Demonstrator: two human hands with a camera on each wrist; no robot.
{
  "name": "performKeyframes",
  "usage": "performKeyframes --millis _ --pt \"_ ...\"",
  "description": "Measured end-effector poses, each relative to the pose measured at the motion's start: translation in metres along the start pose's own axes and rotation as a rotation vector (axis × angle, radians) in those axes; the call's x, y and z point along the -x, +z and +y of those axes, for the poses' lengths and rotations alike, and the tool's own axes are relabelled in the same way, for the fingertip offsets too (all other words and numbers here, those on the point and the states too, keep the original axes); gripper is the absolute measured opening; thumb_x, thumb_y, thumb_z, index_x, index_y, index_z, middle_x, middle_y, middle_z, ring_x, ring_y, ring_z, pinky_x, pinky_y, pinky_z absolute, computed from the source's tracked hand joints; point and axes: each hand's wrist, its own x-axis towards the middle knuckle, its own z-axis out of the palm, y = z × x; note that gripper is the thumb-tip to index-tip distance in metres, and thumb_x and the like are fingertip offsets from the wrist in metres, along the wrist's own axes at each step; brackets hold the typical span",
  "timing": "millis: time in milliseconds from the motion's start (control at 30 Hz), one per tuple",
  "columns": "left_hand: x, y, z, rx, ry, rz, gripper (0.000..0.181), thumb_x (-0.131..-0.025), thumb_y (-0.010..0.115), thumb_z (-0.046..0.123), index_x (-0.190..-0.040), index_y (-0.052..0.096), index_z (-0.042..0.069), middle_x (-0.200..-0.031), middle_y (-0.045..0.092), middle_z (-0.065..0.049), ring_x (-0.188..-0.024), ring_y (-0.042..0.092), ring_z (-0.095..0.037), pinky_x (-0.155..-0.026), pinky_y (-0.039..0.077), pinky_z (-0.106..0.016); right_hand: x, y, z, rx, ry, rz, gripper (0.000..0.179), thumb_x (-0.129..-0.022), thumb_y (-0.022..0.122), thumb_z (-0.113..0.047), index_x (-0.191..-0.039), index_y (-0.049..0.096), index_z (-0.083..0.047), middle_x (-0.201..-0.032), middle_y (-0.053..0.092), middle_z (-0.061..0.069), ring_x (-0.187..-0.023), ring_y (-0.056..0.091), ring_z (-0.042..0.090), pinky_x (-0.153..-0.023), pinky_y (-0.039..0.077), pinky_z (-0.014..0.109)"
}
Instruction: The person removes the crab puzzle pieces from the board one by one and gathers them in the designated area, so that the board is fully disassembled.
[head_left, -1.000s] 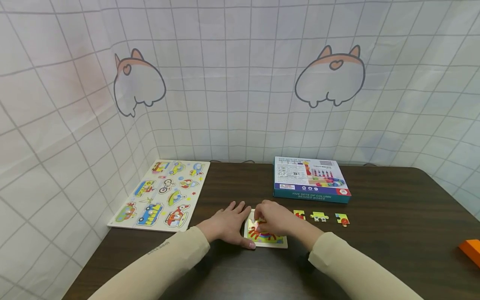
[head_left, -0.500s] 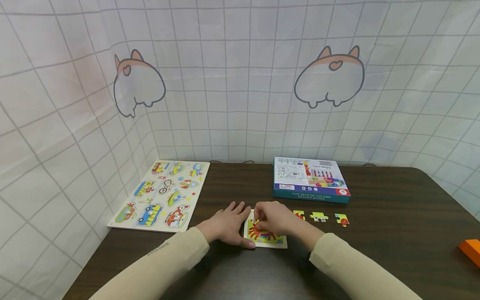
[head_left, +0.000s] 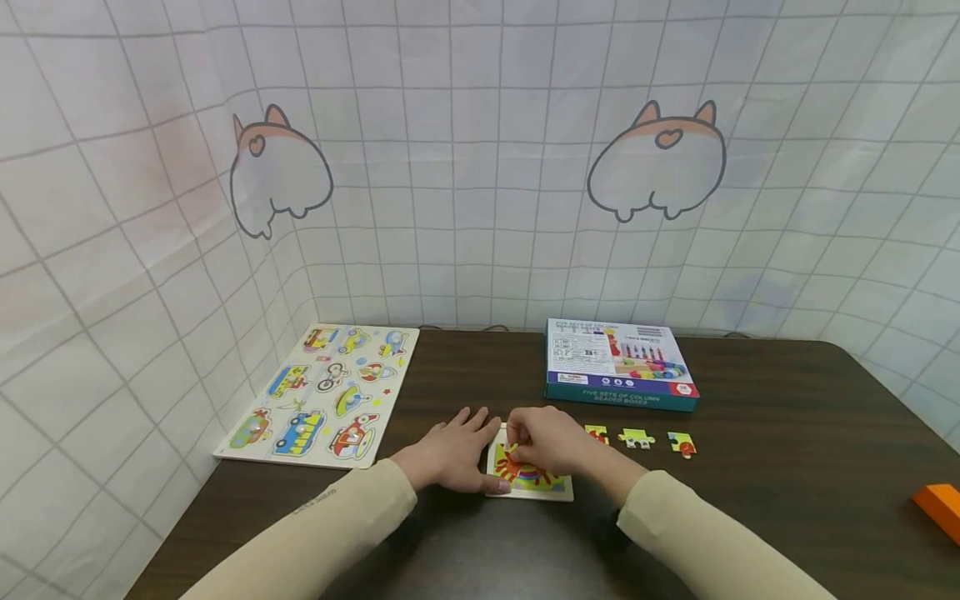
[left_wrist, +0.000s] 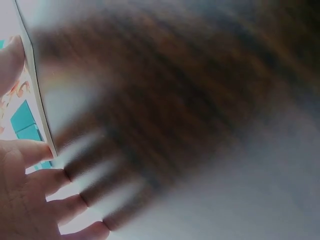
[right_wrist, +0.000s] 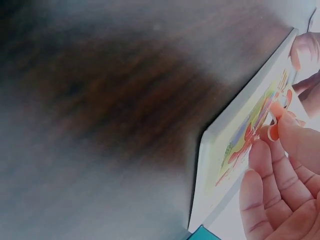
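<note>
A small wooden puzzle board (head_left: 534, 497) with a red crab-like picture on yellow lies at the middle of the table. My left hand (head_left: 453, 458) rests with spread fingers along its left side, the thumb at its lower left corner. Over the upper part of the board, my right hand (head_left: 551, 440) pinches a red jigsaw piece (right_wrist: 273, 132) between thumb and finger, right at the picture. The right hand covers much of the board in the head view. To its right lie three loose jigsaw pieces: one red and yellow (head_left: 597, 433), one yellow (head_left: 637, 437), one yellow and red (head_left: 682, 444).
A boxed set (head_left: 620, 367) labelled as beaded boxes lies behind the loose pieces. On the left is a larger vehicle puzzle board (head_left: 322, 396). An orange block (head_left: 940, 510) sits at the right edge of view. A gridded curtain (head_left: 465, 167) hangs behind the dark table.
The right fingers have shifted slightly over the crab picture, with more red showing beside them. My left hand stays in place. The head view has tilted up a little.
</note>
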Motion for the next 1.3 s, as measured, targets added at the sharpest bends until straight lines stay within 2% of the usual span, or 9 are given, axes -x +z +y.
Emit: performKeyframes --millis 367,667,800,967,1133,1300 --pt "0.000 -0.001 0.002 0.009 0.003 0.006 0.089 -0.089 0.069 0.058 -0.158 0.039 0.013 -0.168 0.031 -0.013 -0.155 0.027 -0.039 -0.118 0.033 -0.062 0.003 -0.002 0.002 -0.008 -0.045 0.010 0.017 -0.091 0.076 -0.010 -0.084 0.061 -0.015 -0.073 0.059 -0.004 -0.067 0.054 0.013 -0.062 0.044 0.027" --pt "-0.004 0.002 0.000 -0.008 0.001 0.011 0.091 -0.087 0.070 0.059 -0.159 0.038 0.013 -0.168 0.031 -0.013 -0.155 0.029 -0.039 -0.117 0.035 -0.062 0.008 -0.013 0.011 -0.086 -0.043 0.022 0.012 -0.093 0.074 -0.009 -0.089 0.063 -0.013 -0.081 0.064 -0.002 -0.075 0.058 0.013 -0.072 0.053 0.028" --pt "-0.004 0.002 0.000 -0.005 0.001 0.012 0.092 -0.087 0.070 0.060 -0.159 0.037 0.013 -0.168 0.030 -0.013 -0.155 0.028 -0.039 -0.118 0.034 -0.061 0.016 -0.021 0.025 -0.106 -0.042 0.039 0.011 -0.094 0.073 -0.010 -0.090 0.063 -0.011 -0.082 0.065 -0.002 -0.076 0.057 0.013 -0.070 0.052 0.027" --pt "-0.002 0.001 0.001 -0.007 0.001 0.016 0.093 -0.088 0.070 0.060 -0.160 0.036 0.013 -0.168 0.030 -0.012 -0.156 0.027 -0.038 -0.119 0.034 -0.061 0.030 -0.036 0.047 -0.108 0.007 0.070 0.010 -0.096 0.072 -0.012 -0.091 0.063 -0.011 -0.083 0.065 -0.001 -0.074 0.055 0.014 -0.064 0.048 0.027" --pt "0.000 0.000 0.004 -0.005 -0.005 0.018 0.092 -0.087 0.071 0.059 -0.159 0.037 0.013 -0.168 0.030 -0.012 -0.155 0.028 -0.038 -0.119 0.033 -0.061 0.047 -0.051 0.069 -0.068 0.054 0.117 0.009 -0.095 0.071 -0.010 -0.090 0.063 -0.010 -0.081 0.064 0.000 -0.072 0.054 0.015 -0.063 0.048 0.027" --pt "0.001 -0.001 0.004 0.000 -0.015 0.013 0.093 -0.087 0.071 0.059 -0.159 0.037 0.013 -0.168 0.030 -0.011 -0.156 0.027 -0.038 -0.120 0.032 -0.061 0.061 -0.057 0.085 -0.042 0.113 0.135 0.008 -0.095 0.072 -0.010 -0.090 0.065 -0.010 -0.080 0.064 0.000 -0.072 0.053 0.015 -0.063 0.048 0.028"
